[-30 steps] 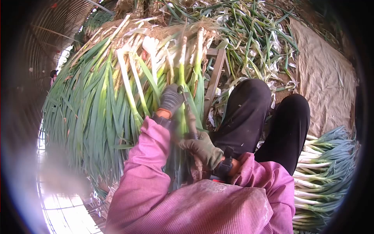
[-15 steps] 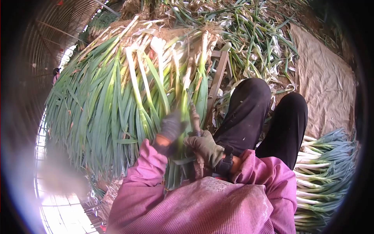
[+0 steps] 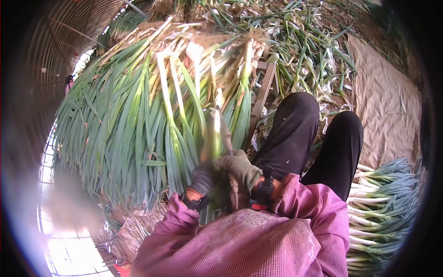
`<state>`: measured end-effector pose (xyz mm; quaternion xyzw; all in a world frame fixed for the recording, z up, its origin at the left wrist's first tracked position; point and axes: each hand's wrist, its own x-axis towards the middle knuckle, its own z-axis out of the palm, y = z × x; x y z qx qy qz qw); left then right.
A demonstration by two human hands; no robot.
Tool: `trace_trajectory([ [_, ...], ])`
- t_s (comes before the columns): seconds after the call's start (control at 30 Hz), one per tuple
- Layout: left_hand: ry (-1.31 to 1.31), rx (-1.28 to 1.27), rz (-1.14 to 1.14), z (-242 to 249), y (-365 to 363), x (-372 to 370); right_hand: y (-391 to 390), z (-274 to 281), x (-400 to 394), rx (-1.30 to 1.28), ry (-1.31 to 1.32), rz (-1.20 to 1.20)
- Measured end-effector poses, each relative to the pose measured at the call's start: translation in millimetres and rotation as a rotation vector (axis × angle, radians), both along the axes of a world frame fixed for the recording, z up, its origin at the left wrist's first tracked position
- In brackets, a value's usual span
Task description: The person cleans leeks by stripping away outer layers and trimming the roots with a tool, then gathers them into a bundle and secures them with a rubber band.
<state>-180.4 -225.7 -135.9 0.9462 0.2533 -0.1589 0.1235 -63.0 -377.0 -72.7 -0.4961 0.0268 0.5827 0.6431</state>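
Observation:
My left hand, in a dark glove, is closed around a green onion stalk close to my chest. The stalk points up and away and is blurred. My right hand, in an olive glove with a black wrist strap, grips a thin rusty tool that lies against the same stalk. Both hands sit at the near edge of a big heap of green onions, white shafts pointing away and leaves fanning left. Pink sleeves cover both arms.
My knees in black trousers are to the right. A stack of cleaned green onions lies at lower right. A wooden frame stands behind the heap. Trimmings and a brown sheet cover the ground. A person stands far left.
My left hand slid down the stalk from high in the heap to near my chest. The right hand with the tool shifted slightly up and toward the stalk.

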Motion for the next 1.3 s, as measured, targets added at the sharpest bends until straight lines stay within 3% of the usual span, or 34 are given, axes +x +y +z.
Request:
trace_trajectory([
  [0.07, 0.032, 0.042, -0.171, -27, 17, -12, 11, -5, 1, 0.04, -0.014, -0.048],
  [0.13, -0.192, 0.054, -0.23, -53, 31, -20, 15, -5, 11, 0.053, 0.015, 0.021],
  [0.2, -0.243, 0.027, -0.188, -65, 38, -27, 25, -5, 15, 0.042, -0.022, -0.061],
  [0.3, -0.097, -0.051, -0.005, -14, 10, -10, 34, -27, 21, 0.147, 0.066, -0.065],
  [0.37, -0.027, -0.067, 0.065, -8, 4, -6, 39, -41, 20, 0.17, 0.084, -0.081],
  [0.43, -0.094, -0.125, -0.19, -64, 44, -22, 42, -47, 7, 0.108, 0.013, -0.148],
  [0.5, -0.265, -0.419, -0.038, -59, 49, -20, 35, -49, -9, 0.177, 0.039, -0.138],
  [0.53, -0.4, -0.679, 0.249, -11, 30, -3, 31, -44, -14, 0.182, 0.064, -0.121],
  [0.63, -0.369, -0.618, 0.209, -3, 55, 0, 13, -18, -24, 0.136, 0.151, -0.039],
  [0.7, -0.342, -0.712, 0.293, 40, 43, 27, 11, -22, -27, 0.13, 0.116, -0.02],
  [0.73, -0.493, -1.221, 0.575, 52, 31, 39, 7, -15, -26, 0.156, 0.125, -0.03],
  [0.83, -0.562, -1.436, 0.81, 32, 61, 56, 9, -22, -31, 0.207, 0.069, -0.034],
  [0.87, -0.531, -1.407, 0.763, 33, 63, 62, 10, -25, -32, 0.216, 0.037, -0.029],
  [0.97, -0.526, -1.561, 0.913, 51, 34, 77, 1, -7, -16, 0.118, 0.065, -0.047],
  [1.0, -0.432, -1.557, 0.725, 44, 43, 67, 2, -9, -13, 0.095, 0.062, -0.068],
  [1.1, -0.268, -1.294, 0.523, 18, 39, 28, 2, -18, -3, 0.074, 0.085, -0.149],
  [1.17, -0.275, -1.4, 0.804, 9, 19, 6, 3, -18, -1, 0.119, 0.152, -0.229],
  [1.23, -0.292, -1.385, 0.865, -9, 14, -27, 3, -14, -4, 0.119, 0.157, -0.301],
  [1.3, -0.301, -1.31, 0.779, -31, 20, -52, 1, -10, -8, 0.119, 0.159, -0.374],
])
